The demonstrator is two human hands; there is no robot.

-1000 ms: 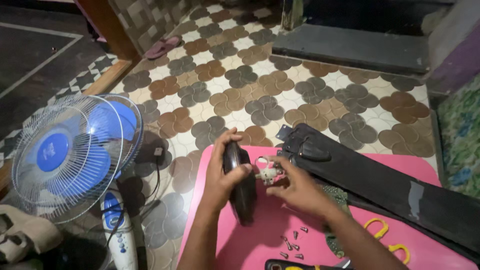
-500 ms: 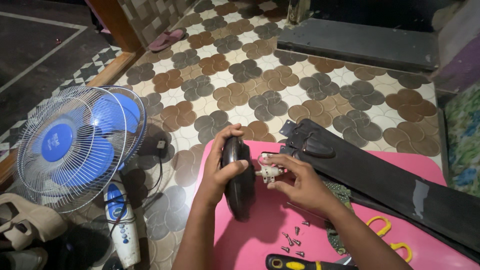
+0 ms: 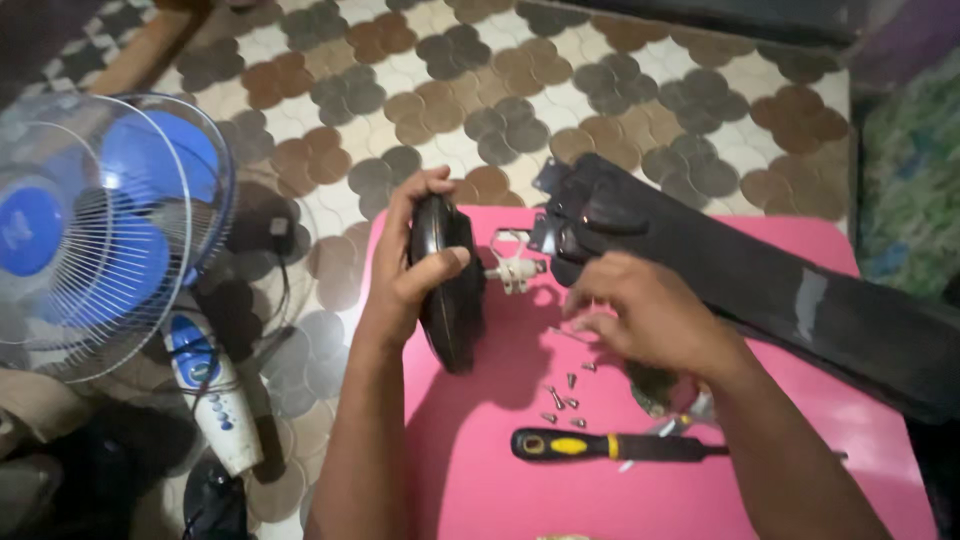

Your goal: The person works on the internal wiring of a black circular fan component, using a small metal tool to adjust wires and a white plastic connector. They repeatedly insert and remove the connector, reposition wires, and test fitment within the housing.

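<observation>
Fingers of the left hand (image 3: 405, 280) clamp the black round motor housing (image 3: 450, 285) upright on the pink table (image 3: 480, 470), steadying it, while the right hand (image 3: 645, 315), loosely curled, hovers above small loose screws (image 3: 562, 398).

The right hand (image 3: 640, 315) is no longer at the white metal fitting (image 3: 513, 268) on the black round motor (image 3: 450, 285); it now hovers lower, over the small screws (image 3: 565, 395) on the pink table (image 3: 480, 470). The black and yellow screwdriver (image 3: 610, 446) is now fully in view.
</observation>
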